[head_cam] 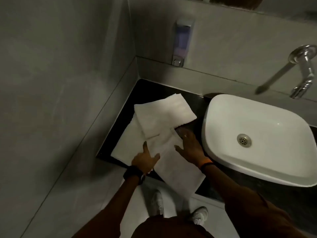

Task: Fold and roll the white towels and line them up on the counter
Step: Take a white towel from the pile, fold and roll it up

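A folded white towel (163,115) lies at the back of the dark counter (151,90), partly on top of another white towel (127,143) spread flat beneath it. A long folded strip of towel (180,170) runs toward me and hangs over the counter's front edge. My left hand (145,158) presses flat on the towel with fingers spread. My right hand (188,146) also lies flat on it, fingers spread, close to the basin. Neither hand grips anything.
A white oval basin (257,138) stands on the counter just right of the towels. A chrome tap (303,73) and a soap dispenser (182,42) are on the back wall. A grey wall (60,83) borders the counter's left side. My shoes show on the floor below.
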